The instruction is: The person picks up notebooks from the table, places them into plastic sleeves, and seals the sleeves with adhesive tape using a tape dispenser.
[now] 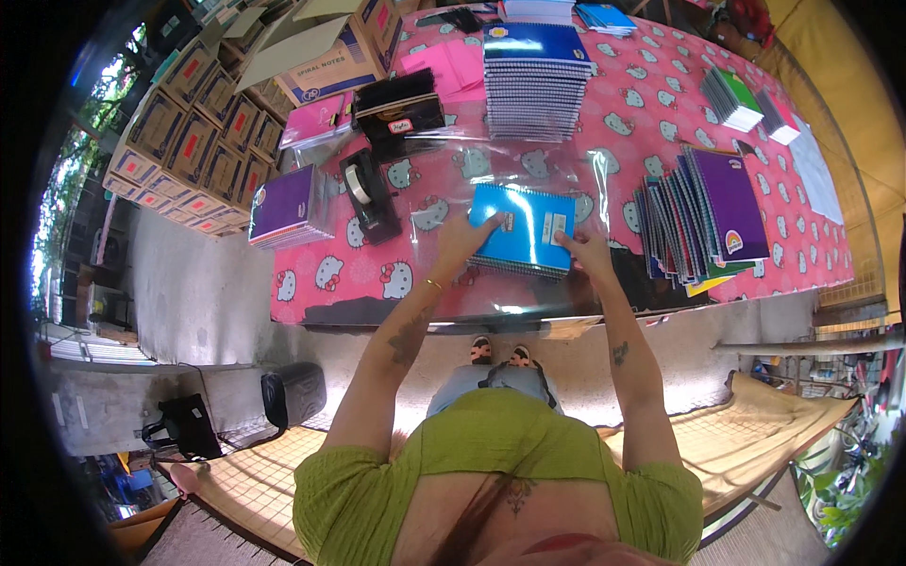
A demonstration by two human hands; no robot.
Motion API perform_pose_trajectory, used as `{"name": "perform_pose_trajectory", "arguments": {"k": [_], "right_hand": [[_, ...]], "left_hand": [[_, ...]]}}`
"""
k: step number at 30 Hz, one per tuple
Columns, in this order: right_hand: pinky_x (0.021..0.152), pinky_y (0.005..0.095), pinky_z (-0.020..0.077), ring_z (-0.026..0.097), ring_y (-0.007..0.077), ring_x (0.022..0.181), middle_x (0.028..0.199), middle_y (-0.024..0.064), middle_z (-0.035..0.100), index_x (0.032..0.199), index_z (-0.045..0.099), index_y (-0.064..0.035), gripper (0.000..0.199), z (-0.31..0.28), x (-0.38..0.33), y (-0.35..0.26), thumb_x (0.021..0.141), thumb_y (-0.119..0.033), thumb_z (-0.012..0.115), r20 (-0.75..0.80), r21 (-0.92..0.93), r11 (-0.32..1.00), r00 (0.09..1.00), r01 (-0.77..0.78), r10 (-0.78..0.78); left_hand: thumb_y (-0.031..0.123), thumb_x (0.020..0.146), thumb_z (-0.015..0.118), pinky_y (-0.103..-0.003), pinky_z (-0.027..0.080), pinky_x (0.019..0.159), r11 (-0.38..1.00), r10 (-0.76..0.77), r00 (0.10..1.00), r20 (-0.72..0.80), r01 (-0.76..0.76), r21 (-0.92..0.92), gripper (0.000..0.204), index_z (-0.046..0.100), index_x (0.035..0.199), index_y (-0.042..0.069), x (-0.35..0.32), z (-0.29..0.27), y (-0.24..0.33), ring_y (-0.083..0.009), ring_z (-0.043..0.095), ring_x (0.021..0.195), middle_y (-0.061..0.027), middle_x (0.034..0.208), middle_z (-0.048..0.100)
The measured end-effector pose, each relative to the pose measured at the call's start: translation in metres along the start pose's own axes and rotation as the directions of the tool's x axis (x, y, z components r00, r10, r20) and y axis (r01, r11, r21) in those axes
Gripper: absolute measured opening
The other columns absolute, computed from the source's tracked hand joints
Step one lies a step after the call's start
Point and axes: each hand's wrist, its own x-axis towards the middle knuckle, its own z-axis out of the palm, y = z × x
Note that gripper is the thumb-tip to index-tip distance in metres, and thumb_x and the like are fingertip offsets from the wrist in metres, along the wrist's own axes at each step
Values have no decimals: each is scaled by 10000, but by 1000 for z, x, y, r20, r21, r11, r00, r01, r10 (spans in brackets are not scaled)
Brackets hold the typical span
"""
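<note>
A small stack of blue spiral notebooks (524, 222) lies between my hands on the pink, cat-patterned tablecloth, near the table's front edge. My left hand (466, 238) grips its left side, thumb on the top cover. At the lower right corner my right hand (587, 251) pinches it, thumb beside a white label. Shiny transparent plastic (538, 162) spreads out behind and around the notebooks; whether it wraps them I cannot tell. A black tape dispenser (370, 198) with a roll of tape stands left of my left hand.
Behind stands a tall stack of spiral notebooks (533, 90). Purple-covered notebooks are piled at right (703, 212) and left (288, 206). A black holder (398, 111) sits beyond the dispenser. Cardboard boxes (193, 141) are heaped at the left; green notebooks (732, 99) lie far right.
</note>
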Motion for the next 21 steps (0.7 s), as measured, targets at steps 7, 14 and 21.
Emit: {"name": "perform_pose_trajectory", "arguments": {"k": [7,14,21], "right_hand": [[681,286,517,643,114,884,1058,84,683,1274,601,50,723,2,-18,12,834,-499,767,-10,261,962,996,-83,89],[694,362,492,643,254,804,878,72,645,993,613,-85,234,14,-103,59,837,-194,749,295,-412,578,703,705,-647],[784,429,464,623,287,930,969,74,650,1083,627,-120,199,24,-119,39,899,-191,655,290,-577,530,763,621,-578]], "left_hand": [[614,843,672,-348,514,746,921,-47,999,-12,39,-388,666,679,1016,-29,7,2,-55,-221,660,837,-131,881,686],[284,845,758,-357,501,708,657,699,643,312,-750,76,318,640,1022,48,-73,-35,-119,-253,626,782,-95,882,644],[259,878,716,-411,515,736,752,615,685,390,-658,-28,299,682,1125,93,-82,-45,-101,-329,628,844,-115,958,649]]}}
